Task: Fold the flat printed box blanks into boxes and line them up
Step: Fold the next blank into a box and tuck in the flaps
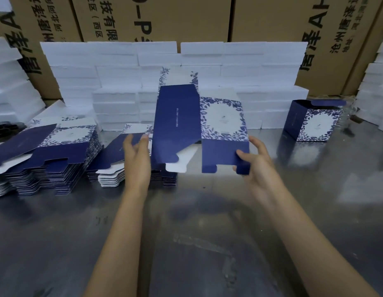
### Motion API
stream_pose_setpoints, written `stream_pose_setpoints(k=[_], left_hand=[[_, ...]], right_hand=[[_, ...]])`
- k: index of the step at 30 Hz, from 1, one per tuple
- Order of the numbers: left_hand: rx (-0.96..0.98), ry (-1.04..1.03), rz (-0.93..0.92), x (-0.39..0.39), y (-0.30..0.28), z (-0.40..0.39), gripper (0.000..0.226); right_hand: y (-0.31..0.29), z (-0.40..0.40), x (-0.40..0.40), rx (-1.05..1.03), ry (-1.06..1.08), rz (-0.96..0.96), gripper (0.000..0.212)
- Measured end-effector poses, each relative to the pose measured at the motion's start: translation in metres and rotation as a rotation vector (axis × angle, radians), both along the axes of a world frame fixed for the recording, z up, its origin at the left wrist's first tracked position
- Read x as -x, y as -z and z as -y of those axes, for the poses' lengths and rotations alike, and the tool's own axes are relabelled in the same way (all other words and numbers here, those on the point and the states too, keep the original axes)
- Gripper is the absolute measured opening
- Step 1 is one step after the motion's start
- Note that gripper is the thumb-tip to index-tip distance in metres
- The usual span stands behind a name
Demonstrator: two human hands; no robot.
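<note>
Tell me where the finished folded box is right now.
The folded box stands on the metal table at far right, in front of the white foam blocks, beyond the right hand.

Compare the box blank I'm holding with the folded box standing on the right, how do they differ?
The held blank is partly opened, its bottom flaps hanging loose; the folded box is squared up. The blank is off the table, gripped by the right hand; the box stands there alone. Both share the navy sides and blue floral front.

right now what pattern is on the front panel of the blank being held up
A blue floral border around a white centre on the blank, pinched by the right hand; clearest in the head view.
</note>
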State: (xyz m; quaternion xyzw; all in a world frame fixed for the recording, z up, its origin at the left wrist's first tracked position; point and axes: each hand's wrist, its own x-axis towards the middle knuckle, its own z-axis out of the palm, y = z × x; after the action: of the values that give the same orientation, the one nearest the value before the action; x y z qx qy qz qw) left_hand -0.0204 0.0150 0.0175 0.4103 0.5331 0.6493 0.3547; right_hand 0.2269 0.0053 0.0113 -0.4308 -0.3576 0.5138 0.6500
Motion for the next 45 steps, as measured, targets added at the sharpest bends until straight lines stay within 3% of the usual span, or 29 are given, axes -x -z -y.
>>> stream_pose_setpoints(k=[3,8,13,17,21,24,27,29,30,32,33,36,40,43,45], left_hand=[[0.052,0.466,0.325,-0.015,-0.007,0.010,0.044],[0.126,0.663,0.459,-0.035,-0.005,0.019,0.047],[0.049,0.808,0.584,-0.041,-0.003,0.016,0.046],[0.031,0.736,0.243,-0.053,0.000,0.015,0.047],[-0.065,0.584,-0.234,-0.066,0.004,0.022,0.054],[-0.120,0.369,-0.591,-0.076,0.011,0.028,0.067],[-0.161,0.154,-0.731,-0.082,0.015,0.030,0.099],[-0.206,0.043,-0.771,-0.080,0.017,0.027,0.111],[-0.228,-0.020,-0.788,-0.078,0.019,0.024,0.114],[-0.251,-0.142,-0.808,-0.075,0.021,0.020,0.116],[-0.247,-0.185,-0.804,-0.074,0.022,0.019,0.116],[-0.193,-0.213,-0.757,-0.074,0.021,0.018,0.115],[-0.087,-0.102,-0.585,-0.061,0.015,0.014,0.111],[0.031,0.019,-0.298,-0.040,0.008,0.010,0.089],[0.088,0.262,-0.024,-0.028,0.008,0.008,0.066]], right_hand=[[0.017,0.015,-0.028,-0.016,-0.147,0.011,0.056],[0.025,0.019,-0.040,0.014,-0.225,0.085,0.063],[0.024,0.027,-0.028,0.045,-0.281,0.135,0.060],[0.021,0.034,-0.020,0.064,-0.404,-0.002,0.044],[0.013,0.042,-0.020,0.093,-0.579,-0.350,0.034],[0.004,0.056,-0.017,-0.007,-0.494,-0.216,0.055],[0.006,0.054,-0.026,0.031,-0.426,-0.092,0.047],[0.009,0.042,-0.034,0.085,-0.374,-0.291,0.051],[0.011,0.037,-0.037,0.067,-0.311,-0.295,0.046],[0.014,0.031,-0.040,0.104,-0.272,-0.278,0.060],[0.017,0.029,-0.042,0.135,-0.295,-0.277,0.067],[0.020,0.029,-0.040,0.127,-0.331,-0.218,0.042],[0.023,0.030,-0.047,0.111,-0.325,-0.091,0.033],[0.022,0.034,-0.050,0.087,-0.340,-0.081,0.034],[0.024,0.034,-0.050,0.068,-0.362,-0.086,0.037]])
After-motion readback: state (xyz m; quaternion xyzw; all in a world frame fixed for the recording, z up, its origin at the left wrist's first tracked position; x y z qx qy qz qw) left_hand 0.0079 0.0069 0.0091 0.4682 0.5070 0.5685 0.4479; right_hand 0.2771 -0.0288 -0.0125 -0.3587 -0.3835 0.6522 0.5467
